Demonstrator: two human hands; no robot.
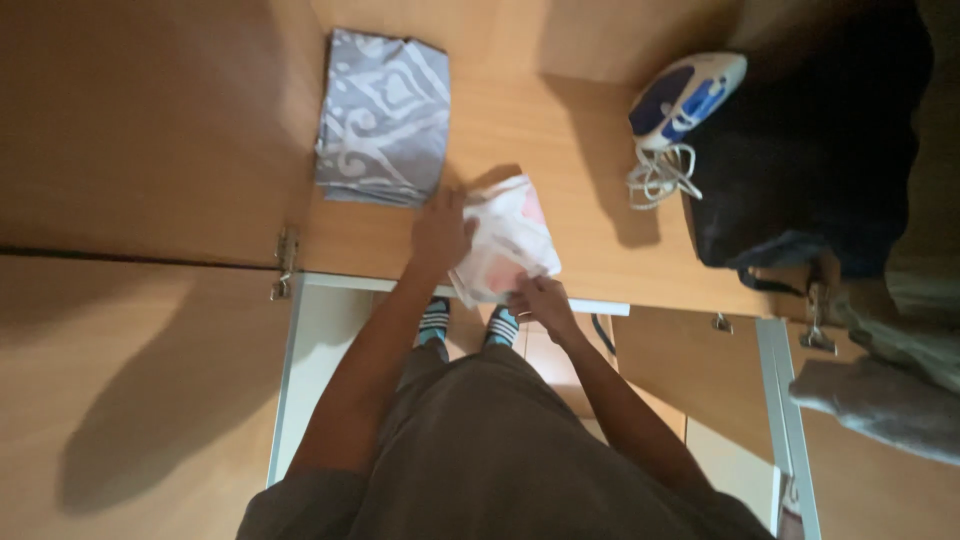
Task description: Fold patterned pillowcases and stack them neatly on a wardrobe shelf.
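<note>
Hands: two, left (pixel 440 232) flat, right (pixel 540 298) pinching one white-pink cloth (pixel 508 240) | one grey folded cloth (pixel 384 118) | one iron (pixel 686 92)

folded cloth (pixel 383 118) left of iron (pixel 685 95)

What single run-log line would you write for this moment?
left hand: flat on white-and-pink cloth | right hand: pinching cloth's near edge | surface: wooden table | nearby: folded grey patterned cloth, iron
</note>
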